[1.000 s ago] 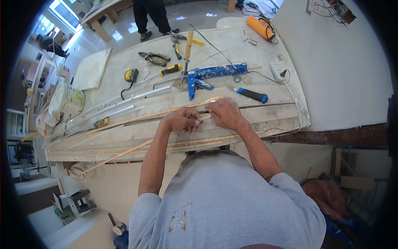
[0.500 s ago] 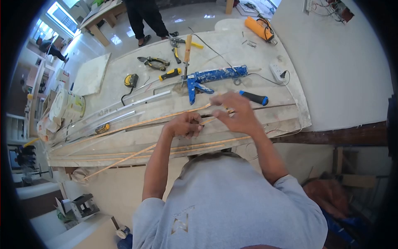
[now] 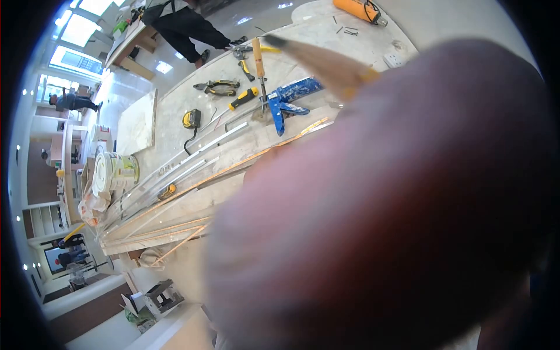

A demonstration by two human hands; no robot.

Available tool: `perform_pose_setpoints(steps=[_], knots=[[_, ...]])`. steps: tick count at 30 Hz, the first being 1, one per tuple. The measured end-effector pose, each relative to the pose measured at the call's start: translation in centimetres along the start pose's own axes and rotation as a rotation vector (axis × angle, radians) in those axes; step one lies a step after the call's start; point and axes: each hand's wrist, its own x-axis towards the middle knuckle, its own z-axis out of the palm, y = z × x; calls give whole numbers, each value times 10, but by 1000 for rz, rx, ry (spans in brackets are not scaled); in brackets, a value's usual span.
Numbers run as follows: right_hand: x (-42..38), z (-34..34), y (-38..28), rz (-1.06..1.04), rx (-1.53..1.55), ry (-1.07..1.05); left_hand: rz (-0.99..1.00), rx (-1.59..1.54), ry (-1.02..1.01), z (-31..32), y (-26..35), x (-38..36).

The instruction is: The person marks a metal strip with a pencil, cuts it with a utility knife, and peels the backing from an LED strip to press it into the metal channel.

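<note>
My right hand (image 3: 379, 192) is raised very close to the camera, large and blurred, covering most of the right side. A pencil (image 3: 326, 64) with a dark point and bare wood sticks out from its closed fingers. Behind it, only a sliver of my left hand (image 3: 259, 162) shows near the thin orange-edged strip (image 3: 233, 163) on the worktable; its fingers are hidden. Beyond the hands lie a blue caulking gun (image 3: 283, 108), a wooden-handled tool (image 3: 258, 57), a yellow-and-black screwdriver (image 3: 243, 98) and pliers (image 3: 217, 87).
On the worktable (image 3: 175, 96) are a tape measure (image 3: 191, 119), metal strips (image 3: 216, 143) and a yellow-handled cutter (image 3: 167, 192). An orange power tool (image 3: 357, 8) lies at the far edge. A white bucket (image 3: 116, 171) stands left. A person (image 3: 186, 32) stands beyond the table.
My right hand has come up from the strip to just before the camera, now with a pencil in it. The view has tilted and shifted; my left hand is mostly covered.
</note>
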Motion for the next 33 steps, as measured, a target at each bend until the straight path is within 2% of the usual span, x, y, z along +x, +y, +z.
perform_pose_setpoints(steps=[2, 3, 5, 6, 8, 9, 11, 13, 15, 16, 17, 18, 21, 23, 25, 30, 33], knots=[[0, 0, -6, 7, -3, -17, 40, 200, -357, -17, -2, 0], [1, -4, -9, 6, -4, -21, 42, 201, -350, -21, -5, 2], [-1, -5, -13, 13, -11, -33, -143, 244, -333, -18, 7, -3], [-4, -6, -14, 12, -32, -34, -145, 254, -341, -4, 25, -16], [-4, -7, -14, 28, -38, -45, -9, 309, 3, 23, 47, -47], [-5, -9, -16, 34, -44, -53, -9, 311, 5, 14, 41, -37], [-3, -13, -20, 44, -54, -52, -136, 261, -301, -10, 25, -11], [-5, -23, -22, 78, -68, -14, -136, 250, -302, -17, 16, -7], [-12, -32, -5, 159, -76, 132, -55, 223, -300, -13, 13, -10], [-14, -36, 10, 214, -29, 234, -147, 197, -301, -11, 21, -12], [-18, -36, 39, 75, 53, 326, -130, 197, -304, -13, 17, -9], [-31, -36, 74, 140, 140, 530, -112, 197, -307, -14, 12, -7], [-80, -48, 152, 585, 14, 729, -70, 202, -303, -12, 14, -9], [-127, -55, 204, 817, -170, 661, -61, 201, -308, -15, 10, -7], [-170, -52, 240, 863, -319, 525, -59, 207, -309, -15, 12, -8], [-191, -33, 243, 895, -387, 509, -143, 215, -305, -13, 23, -12], [-186, -29, 238, 871, -249, 542, -198, 186, -310, -12, 31, -14]])
